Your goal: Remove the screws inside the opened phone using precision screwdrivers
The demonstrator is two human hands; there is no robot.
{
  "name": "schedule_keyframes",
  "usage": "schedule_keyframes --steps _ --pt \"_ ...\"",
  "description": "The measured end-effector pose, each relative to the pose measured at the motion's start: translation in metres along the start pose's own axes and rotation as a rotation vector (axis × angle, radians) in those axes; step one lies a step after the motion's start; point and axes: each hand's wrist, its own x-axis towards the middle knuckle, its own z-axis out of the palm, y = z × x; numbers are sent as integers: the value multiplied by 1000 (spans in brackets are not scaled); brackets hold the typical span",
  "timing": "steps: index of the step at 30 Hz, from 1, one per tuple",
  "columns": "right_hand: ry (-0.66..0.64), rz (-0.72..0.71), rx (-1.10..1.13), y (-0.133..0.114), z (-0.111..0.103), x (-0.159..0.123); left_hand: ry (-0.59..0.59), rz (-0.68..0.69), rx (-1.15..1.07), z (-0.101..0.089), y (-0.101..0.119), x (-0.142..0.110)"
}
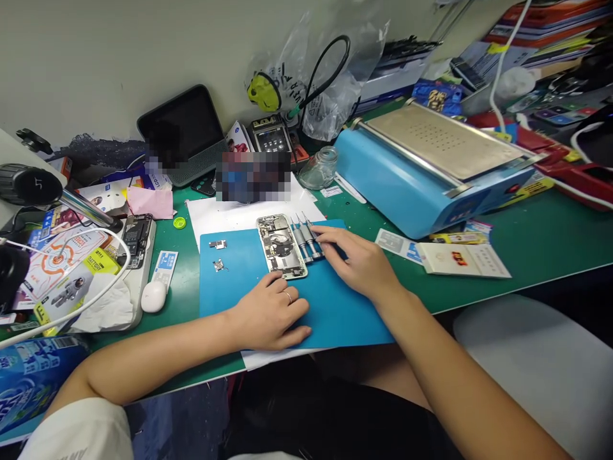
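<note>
An opened phone (280, 246) lies back-off on a blue work mat (335, 306). My left hand (271, 313) rests on the mat just below the phone, fingers curled loosely, a ring on one finger, nothing visible in it. My right hand (357, 259) lies to the right of the phone, its fingertips touching a row of grey screwdrivers (306, 239) lined up beside the phone. Two small metal parts (218, 253) sit on the mat's left side.
A blue screen-separator machine (421, 166) stands at the right rear. A glass jar (320, 168), a dark tablet (184, 134), a second opened phone (136, 237), a white mouse-like object (153, 296), leaflets and cables crowd the green table (536, 236).
</note>
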Motion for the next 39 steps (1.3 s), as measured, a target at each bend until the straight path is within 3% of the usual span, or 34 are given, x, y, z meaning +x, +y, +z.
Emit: schedule_keyframes --steps 14,24,29,39 --pt "21 167 70 -2 -2 0 9 11 12 -1 1 1" --pt "2 167 101 -3 -3 1 17 31 40 1 4 0" --pt "19 121 23 3 -1 -1 -2 38 28 1 3 1" --pt "24 180 -171 1 0 -3 16 34 17 2 1 0"
